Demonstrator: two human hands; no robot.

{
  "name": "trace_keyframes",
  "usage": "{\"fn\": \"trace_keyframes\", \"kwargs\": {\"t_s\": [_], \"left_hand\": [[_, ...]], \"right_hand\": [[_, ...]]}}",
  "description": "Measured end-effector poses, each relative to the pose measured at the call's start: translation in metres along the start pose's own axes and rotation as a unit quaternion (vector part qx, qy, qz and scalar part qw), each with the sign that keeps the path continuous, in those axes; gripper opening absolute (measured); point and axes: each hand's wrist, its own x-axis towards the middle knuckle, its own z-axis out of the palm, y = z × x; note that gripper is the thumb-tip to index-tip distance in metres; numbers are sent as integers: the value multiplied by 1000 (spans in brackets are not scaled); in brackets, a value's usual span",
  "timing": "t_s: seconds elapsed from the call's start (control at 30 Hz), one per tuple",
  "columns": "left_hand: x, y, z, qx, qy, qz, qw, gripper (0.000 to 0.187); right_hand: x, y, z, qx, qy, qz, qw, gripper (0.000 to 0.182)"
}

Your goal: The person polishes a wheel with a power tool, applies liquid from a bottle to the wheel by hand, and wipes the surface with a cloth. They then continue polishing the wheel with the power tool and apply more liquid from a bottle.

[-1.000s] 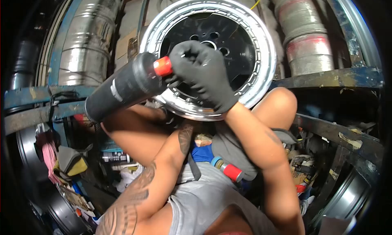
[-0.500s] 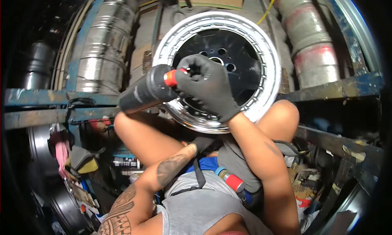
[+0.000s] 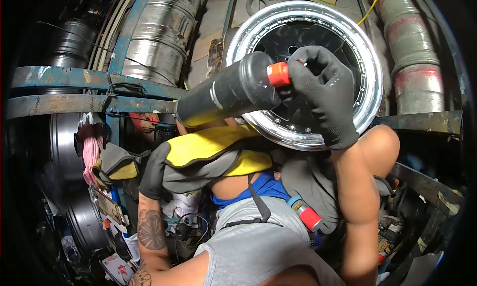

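My right hand [image 3: 325, 99], in a dark grey glove, is closed on the red top of a black bottle [image 3: 226, 92]. The bottle lies almost sideways, its base toward the left, above the wheel rim [image 3: 370, 82]. That rim has a polished lip and a black center with bolt holes, partly hidden by hand and bottle. Lower left, my gloved left hand [image 3: 155, 171] grips a yellow and grey microfiber cloth [image 3: 203, 144], which spreads across my lap below the bottle.
Blue metal rails [image 3: 59, 79] run along the left, with silver barrel-shaped metal [image 3: 156, 47] behind them. More such metal [image 3: 417, 82] stands at right. A small red-labeled bottle [image 3: 309, 217] rests at my waist. Another grey and yellow cloth [image 3: 119, 164] hangs at left.
My left hand has moved out from my lap to the left, and the yellow and grey cloth now shows in it. My right hand still holds the bottle. The view has shifted left.
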Motion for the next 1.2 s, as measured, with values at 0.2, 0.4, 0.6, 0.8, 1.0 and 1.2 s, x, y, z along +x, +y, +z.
{"fn": "trace_keyframes", "kwargs": {"t_s": [0.2,0.4,0.6,0.8,1.0,1.2], "left_hand": [[2,-40,-49,544,230,163,790,27],[-4,-26,64,586,102,394,700,42],[17,4,16,314,-56,156,935,18],[47,22,-29,519,132,274,799,19],[-2,-52,61,612,-50,427,664,27],[-25,-55,92,599,-219,302,708,22]], "right_hand": [[-2,-8,-4,1,18,-7,1000,27],[0,-4,-4,8,31,-7,999,25],[3,-5,-20,4,57,-26,998,20],[4,-11,-31,-13,92,-53,994,25],[6,-7,-33,-17,118,-59,991,27],[6,-9,-36,-88,86,-56,991,27]]}}
